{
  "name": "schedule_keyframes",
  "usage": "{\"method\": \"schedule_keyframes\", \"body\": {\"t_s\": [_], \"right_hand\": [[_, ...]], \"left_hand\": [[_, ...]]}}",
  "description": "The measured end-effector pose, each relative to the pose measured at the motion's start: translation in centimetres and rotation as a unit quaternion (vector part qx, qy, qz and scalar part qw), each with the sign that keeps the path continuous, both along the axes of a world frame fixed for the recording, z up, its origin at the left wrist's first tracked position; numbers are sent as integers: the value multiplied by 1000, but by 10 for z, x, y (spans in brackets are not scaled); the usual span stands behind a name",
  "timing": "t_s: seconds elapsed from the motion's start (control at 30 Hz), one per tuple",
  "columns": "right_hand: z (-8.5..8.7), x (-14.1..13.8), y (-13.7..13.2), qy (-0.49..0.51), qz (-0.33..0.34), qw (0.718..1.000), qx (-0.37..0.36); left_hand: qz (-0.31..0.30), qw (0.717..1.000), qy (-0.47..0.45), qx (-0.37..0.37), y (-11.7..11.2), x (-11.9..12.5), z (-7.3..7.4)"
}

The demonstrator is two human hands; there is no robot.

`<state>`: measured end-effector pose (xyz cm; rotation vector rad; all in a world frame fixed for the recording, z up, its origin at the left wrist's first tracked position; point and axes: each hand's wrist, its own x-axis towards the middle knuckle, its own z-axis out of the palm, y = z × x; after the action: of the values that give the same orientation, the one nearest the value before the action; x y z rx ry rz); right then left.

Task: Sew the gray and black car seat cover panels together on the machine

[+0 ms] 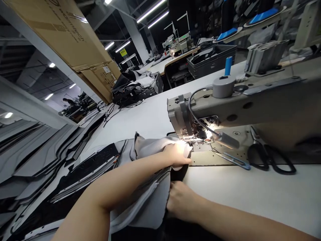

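ngl left hand [177, 154] is gripping grey fabric [147, 148] right beside the sewing machine's head [175, 112]; right hand [182, 201] is clenching its edge; bunching or slipping could be dragging fingers needleward

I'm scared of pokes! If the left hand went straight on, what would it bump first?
Going straight on, the left hand would probably first meet the brightly lit needle area of the sewing machine; glare hides the exact gap.

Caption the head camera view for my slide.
Left hand and right hand on grey fabric at a lit sewing machine.
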<state>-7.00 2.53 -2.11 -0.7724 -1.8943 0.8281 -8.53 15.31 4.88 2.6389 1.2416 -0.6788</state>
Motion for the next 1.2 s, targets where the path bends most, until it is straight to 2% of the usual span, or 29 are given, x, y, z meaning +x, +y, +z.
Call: {"method": "schedule_keyframes", "body": {"t_s": [0.07, 0.13, 0.2, 0.27, 0.4, 0.47, 0.67, 0.8, 0.93, 1.2], "right_hand": [[-7, 28, -24, -77, -2, 995, 63], [-12, 53, -40, -181, -25, 966, 184], [-14, 71, -41, -238, -59, 931, 270], [-13, 83, -27, -251, -104, 916, 297], [-15, 89, 12, -288, -154, 899, 292], [-23, 85, 19, -288, -154, 901, 285], [-43, 67, -2, -333, -151, 877, 312], [-42, 65, -6, -341, -161, 879, 293], [-42, 65, -4, -336, -176, 880, 286], [-38, 67, -6, -331, -179, 881, 287]], "left_hand": [[7, 999, -21, 27, 5, -9, -2], [5, 999, -20, 25, 9, -13, 0], [-7, 1000, -6, 16, 11, -14, 3], [-30, 999, 6, 10, 12, -13, 5], [-84, 996, 7, 22, 8, -14, 7], [-106, 994, 20, 28, 3, -14, 7], [-155, 985, 69, 0, -6, -6, 15], [-169, 982, 86, -14, -5, -1, 20], [-161, 982, 102, -11, -5, 1, 20], [-155, 976, 147, -50, -8, 9, 21]]}}
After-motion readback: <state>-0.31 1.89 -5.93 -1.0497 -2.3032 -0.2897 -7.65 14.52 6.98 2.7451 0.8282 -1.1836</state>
